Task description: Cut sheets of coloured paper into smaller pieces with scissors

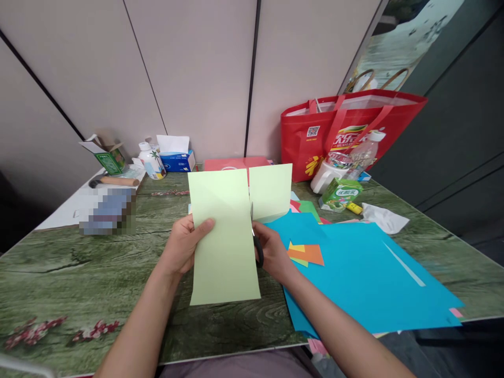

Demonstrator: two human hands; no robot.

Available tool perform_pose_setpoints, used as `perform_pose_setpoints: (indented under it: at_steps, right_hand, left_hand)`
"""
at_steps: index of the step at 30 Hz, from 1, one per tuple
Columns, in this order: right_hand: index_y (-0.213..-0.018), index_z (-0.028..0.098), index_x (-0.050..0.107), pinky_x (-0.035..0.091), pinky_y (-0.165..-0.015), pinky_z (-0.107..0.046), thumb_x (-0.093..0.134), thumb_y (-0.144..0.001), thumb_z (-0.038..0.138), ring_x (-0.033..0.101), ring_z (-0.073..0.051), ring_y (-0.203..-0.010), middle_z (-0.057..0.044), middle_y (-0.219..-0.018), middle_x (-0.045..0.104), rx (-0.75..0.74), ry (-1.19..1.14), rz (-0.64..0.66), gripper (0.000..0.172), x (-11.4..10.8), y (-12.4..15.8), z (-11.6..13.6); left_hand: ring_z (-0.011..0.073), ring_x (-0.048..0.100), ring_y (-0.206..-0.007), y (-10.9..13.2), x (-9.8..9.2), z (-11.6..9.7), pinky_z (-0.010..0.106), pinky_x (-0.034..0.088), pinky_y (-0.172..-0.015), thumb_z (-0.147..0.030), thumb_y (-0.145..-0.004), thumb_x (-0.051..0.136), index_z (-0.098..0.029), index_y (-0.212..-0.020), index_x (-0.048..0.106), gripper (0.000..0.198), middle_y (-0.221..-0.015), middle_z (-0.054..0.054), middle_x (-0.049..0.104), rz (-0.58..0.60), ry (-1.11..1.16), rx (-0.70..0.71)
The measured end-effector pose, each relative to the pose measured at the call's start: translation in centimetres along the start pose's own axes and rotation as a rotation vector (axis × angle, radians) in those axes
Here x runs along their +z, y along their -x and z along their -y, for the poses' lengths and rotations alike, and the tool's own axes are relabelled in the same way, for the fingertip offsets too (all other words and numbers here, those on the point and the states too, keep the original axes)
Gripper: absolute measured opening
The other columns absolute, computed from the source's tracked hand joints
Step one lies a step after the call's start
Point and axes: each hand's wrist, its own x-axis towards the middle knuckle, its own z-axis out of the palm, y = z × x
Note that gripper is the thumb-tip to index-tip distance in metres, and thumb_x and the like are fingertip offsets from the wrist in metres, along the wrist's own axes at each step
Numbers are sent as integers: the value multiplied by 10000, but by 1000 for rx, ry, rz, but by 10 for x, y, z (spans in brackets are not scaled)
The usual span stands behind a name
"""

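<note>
"Looking at our left hand (183,244), what do we see?"

"We pinch the pale green sheet (223,241) upright by its left edge, over the near middle of the table (79,278)."

"And our right hand (273,252)?"

"We grip the scissors (259,252) by the black handle, blade between that sheet and a matching green piece (271,191), left of the blue paper (354,273)."
</note>
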Motion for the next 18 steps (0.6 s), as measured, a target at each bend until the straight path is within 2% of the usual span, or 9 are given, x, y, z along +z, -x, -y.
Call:
perform_pose_setpoints:
  at_steps: [18]
  right_hand:
    - [-741,181,548,398,-519,-229,683,-630,275,501,-113,-557,30,-608,557,10,-42,-31,198,2,-1,-2]
  left_hand:
    - [178,647,-530,0,0,-1,269,527,-472,-278,-599,740,-148,-816,651,268,-733,66,720,13,8,5]
